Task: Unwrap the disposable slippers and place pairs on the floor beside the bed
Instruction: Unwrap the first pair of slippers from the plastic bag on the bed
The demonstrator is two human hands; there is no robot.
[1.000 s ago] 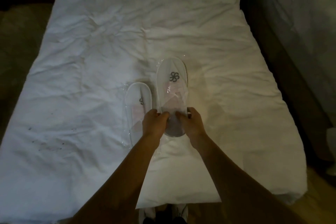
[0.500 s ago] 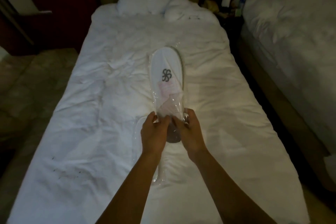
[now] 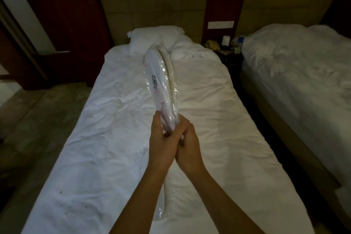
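A white disposable slipper pack [image 3: 159,80] in clear plastic wrap, with a dark flower logo, is held up on edge above the bed [image 3: 117,138]. My left hand [image 3: 161,144] and my right hand [image 3: 188,148] are pressed together around its near end, both gripping the wrapper. A second wrapped slipper pack [image 3: 163,205] lies on the bedsheet below my forearms, mostly hidden by them.
A pillow [image 3: 153,38] lies at the head of the bed. A second bed [image 3: 303,81] stands on the right, with a dark narrow gap and a cluttered nightstand [image 3: 226,43] between them. Tiled floor [image 3: 38,119] runs along the left side, by a dark wooden door [image 3: 62,15].
Both hands lifted the wrapped slipper pack off the bed and turned it from flat to on edge. The camera view tilted up, showing the headboard wall.
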